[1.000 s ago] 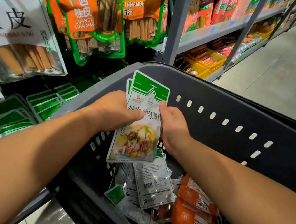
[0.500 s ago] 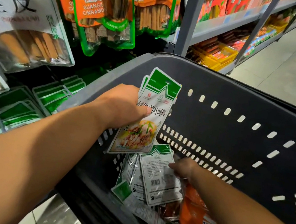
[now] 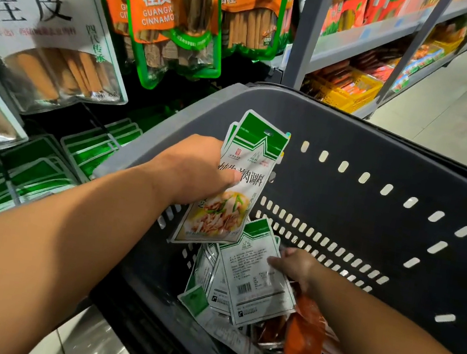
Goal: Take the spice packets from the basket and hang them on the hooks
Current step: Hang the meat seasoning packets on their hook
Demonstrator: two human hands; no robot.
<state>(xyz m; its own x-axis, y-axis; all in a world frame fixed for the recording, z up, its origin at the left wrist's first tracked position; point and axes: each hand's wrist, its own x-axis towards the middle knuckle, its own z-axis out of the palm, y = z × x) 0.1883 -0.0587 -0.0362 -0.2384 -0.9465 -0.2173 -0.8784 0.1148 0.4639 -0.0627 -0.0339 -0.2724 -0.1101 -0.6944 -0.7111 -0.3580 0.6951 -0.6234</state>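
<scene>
Pick-up step. Your L hand [image 3: 196, 171] is over the basket [image 3: 382, 157], at its left rim, thumb and fingers clamped round a stack of green-white packets [image 3: 237, 183], hang-holes up. R hand [image 3: 294, 266] is down inside the basket, thumb on a face-down packet [image 3: 256, 278], fingers apparently tucked under its edge: a pinch. Next, I'd say: lift, flip, add to the stack w/ holes lined up. Then go left of the basket to the hanging green packs [image 3: 27, 175]. Hooks: can't make out.

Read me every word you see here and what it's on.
"桂皮": big white bag.
"广西桂皮 GUANGX CINNAMO", cut off: orange and green bag.
"INNAMON": bag beside it.
"肉调料", partly covered: packets in left hand.
Back print on packet in basket: too small.
</scene>
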